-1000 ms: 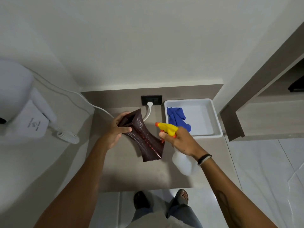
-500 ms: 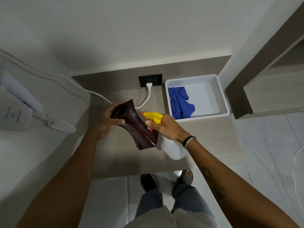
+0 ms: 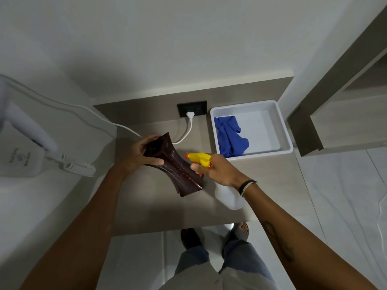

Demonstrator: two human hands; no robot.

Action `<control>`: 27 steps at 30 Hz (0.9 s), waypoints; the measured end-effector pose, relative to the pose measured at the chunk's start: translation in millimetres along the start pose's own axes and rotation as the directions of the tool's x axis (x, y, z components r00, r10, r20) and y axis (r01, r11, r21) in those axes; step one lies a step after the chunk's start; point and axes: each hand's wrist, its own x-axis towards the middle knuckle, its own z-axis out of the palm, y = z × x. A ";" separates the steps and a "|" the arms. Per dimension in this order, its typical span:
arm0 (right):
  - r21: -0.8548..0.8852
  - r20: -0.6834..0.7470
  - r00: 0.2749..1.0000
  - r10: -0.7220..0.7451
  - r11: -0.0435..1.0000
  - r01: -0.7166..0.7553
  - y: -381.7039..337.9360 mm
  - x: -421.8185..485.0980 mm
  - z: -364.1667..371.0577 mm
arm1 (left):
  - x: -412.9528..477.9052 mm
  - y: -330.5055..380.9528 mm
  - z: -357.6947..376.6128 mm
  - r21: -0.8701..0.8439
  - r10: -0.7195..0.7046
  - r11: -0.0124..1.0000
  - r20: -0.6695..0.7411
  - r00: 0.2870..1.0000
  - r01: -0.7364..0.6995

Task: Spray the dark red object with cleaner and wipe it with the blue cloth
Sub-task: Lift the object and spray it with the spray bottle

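My left hand (image 3: 144, 156) grips the upper rim of the dark red object (image 3: 180, 174), a glossy flared vase held tilted above the grey counter (image 3: 272, 185). My right hand (image 3: 217, 171) holds a spray bottle (image 3: 229, 195) with a yellow head and an orange nozzle, its white body hanging below my wrist. The nozzle points at the vase from a short distance to its right. The blue cloth (image 3: 230, 139) lies crumpled in the left part of a white tray (image 3: 280, 120) at the back right of the counter.
A black wall socket (image 3: 191, 108) with a white plug and cable sits behind the vase. A white wall-mounted hair dryer (image 3: 27, 143) with a coiled cord hangs at the left. Wooden shelving stands at the right. My feet show below the counter's front edge.
The spray bottle has moved left, closer to the vase. Both hands keep their grips. The view has shifted downward.
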 end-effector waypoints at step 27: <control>0.021 -0.129 0.991 -0.034 0.999 0.037 -27.8 -23.3 22.5 | -22.2 30.6 13.3 0.643 -0.075 0.763 -0.019 0.997 0.070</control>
